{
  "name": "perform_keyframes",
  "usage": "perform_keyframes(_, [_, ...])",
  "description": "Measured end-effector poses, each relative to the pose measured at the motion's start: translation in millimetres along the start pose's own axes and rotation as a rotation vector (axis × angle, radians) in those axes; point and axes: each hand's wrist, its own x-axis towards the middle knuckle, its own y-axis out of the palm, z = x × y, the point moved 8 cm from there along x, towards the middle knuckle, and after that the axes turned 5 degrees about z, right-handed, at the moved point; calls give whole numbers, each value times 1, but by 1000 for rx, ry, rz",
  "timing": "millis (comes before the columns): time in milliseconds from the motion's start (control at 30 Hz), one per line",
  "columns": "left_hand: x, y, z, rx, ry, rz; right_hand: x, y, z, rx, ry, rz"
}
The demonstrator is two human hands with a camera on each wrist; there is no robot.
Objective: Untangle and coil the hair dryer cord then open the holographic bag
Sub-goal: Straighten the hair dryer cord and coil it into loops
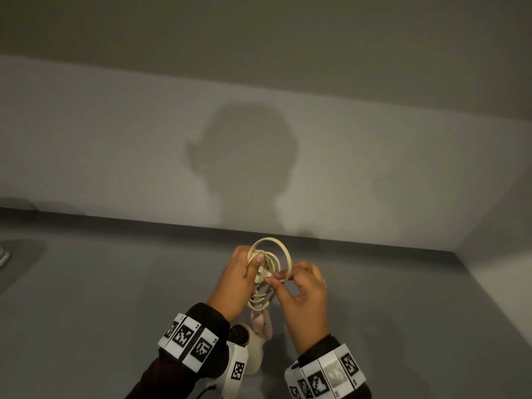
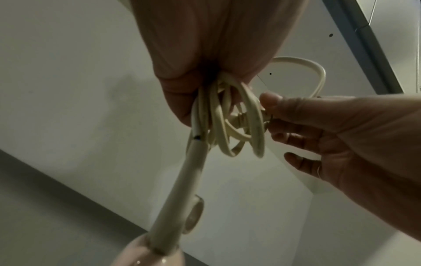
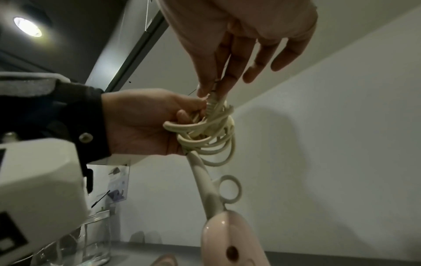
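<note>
1. Head view: your left hand is closed around a bundle of cream cord, thumb pressed over the loops, and holds it above the grey counter. Your right hand pinches the plug at the middle of the bundle between thumb and forefinger, and 1 larger loop rises above the rest. The pink hair dryer hangs below the cord, mostly hidden behind your wrists, so you see only a part of its body. A metal object at the left edge is cut off and cannot be identified.

2. Left wrist view: your left hand fills the top, its fingers hidden behind the palm, clamped on the cord loops. Your right hand comes in from the right, thumb and forefinger closed on the plug, of which only a sliver shows behind the loops. The stiff cord sleeve runs down to the hair dryer, cut off at the bottom edge.

3. Right wrist view: your right hand pinches the plug from above, the other fingers loosely extended. Your left hand grips the cord coils. The hair dryer hangs below, with its hanging ring beside the sleeve. A clear glass container stands on the counter at lower left, partly hidden by the wrist camera housing; a bit of something pinkish at the bottom edge is too cropped to name.
</note>
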Motion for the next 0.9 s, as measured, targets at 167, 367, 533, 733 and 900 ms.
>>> perform_keyframes(167, [-2, 1, -8, 72, 41, 14, 4, -1, -3, 104, 87, -6])
perform_keyframes(367, [-6, 9, -19, 152, 102, 29, 3, -4, 18, -341, -110, -36])
perform_keyframes(533, [-10, 16, -19, -13, 58, 77, 9, -1, -16, 14, 157, -27])
perform_keyframes(733, [-5, 15, -4, -114, -39, 102, 12, 42, -28, 495, 307, 515])
perform_keyframes(900, [-7, 11, 7, -316, -196, 93, 4, 51, -52, 536, 324, 707])
